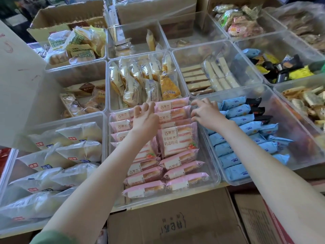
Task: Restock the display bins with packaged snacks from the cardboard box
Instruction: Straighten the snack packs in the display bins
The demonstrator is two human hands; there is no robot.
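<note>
hands [146, 118] on pink pkts [177, 143] (grip unclear)

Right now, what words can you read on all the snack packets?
"百草恋", "草莓味", "奶盖吐司": upright pink toast packet.
"百草恋": flat pink packets.
Too blurred to read: yellow packet, white packets, blue packets, cardboard box.

A pale board [19, 81] marked with faint red scribbles fills the left side. Below it, red packaging [3, 155] shows at the frame's edge. At the back, clear film [123, 2] wraps stacked cartons [154, 13]; a crumpled plastic sheet [300, 13] lies far right.
</note>
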